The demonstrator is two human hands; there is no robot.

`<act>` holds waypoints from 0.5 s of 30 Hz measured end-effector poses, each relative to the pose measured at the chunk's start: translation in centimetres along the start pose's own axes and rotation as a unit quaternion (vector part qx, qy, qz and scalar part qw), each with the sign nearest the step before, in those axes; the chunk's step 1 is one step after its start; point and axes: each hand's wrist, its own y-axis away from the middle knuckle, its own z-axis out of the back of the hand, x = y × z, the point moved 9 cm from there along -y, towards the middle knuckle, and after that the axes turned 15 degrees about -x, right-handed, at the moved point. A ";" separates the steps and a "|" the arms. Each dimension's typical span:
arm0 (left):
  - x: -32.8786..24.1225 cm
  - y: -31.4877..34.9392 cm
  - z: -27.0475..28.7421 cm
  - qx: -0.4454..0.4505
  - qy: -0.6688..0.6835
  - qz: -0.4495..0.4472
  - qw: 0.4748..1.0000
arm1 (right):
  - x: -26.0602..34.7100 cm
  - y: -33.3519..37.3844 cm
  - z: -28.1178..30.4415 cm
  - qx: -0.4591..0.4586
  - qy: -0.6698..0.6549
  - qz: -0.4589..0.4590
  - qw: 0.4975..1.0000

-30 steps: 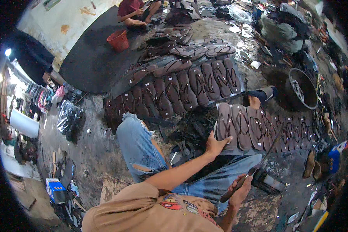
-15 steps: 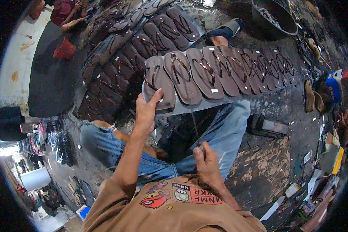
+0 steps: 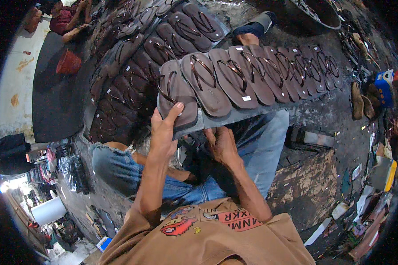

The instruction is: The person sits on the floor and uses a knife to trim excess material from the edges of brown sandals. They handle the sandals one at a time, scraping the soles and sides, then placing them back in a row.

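Left hand [image 3: 163,128], fingers closed, grips the end sandal [image 3: 177,86] on a grey sheet [image 3: 208,122] above the jeans [image 3: 263,152]. At the near edge, the right hand [image 3: 222,143] curls, its hold hidden.

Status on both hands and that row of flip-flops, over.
Left hand gripping end flip-flop, thumb on its sole. Right hand at near edge of grey sheet, grip unclear. Jeans leg close below the sheet.
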 end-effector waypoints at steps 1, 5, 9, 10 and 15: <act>-0.2 0.1 -0.2 -0.009 0.014 -0.004 1.000 | -0.9 -0.8 -1.0 0.009 0.002 0.003 1.000; 0.0 -0.1 0.1 -0.021 0.027 -0.014 0.999 | -2.7 -2.8 -4.0 -0.051 -0.002 0.188 0.981; 0.2 -0.4 -0.2 -0.009 0.022 -0.022 0.999 | -7.4 -3.1 -7.7 0.008 0.096 0.365 0.926; 0.1 -0.3 -0.1 -0.019 0.026 -0.024 0.999 | -7.8 -3.5 -8.0 0.036 0.111 0.382 0.917; 0.1 -0.2 0.1 -0.013 0.025 -0.004 1.000 | -7.2 -6.3 -9.1 0.079 0.136 0.310 0.938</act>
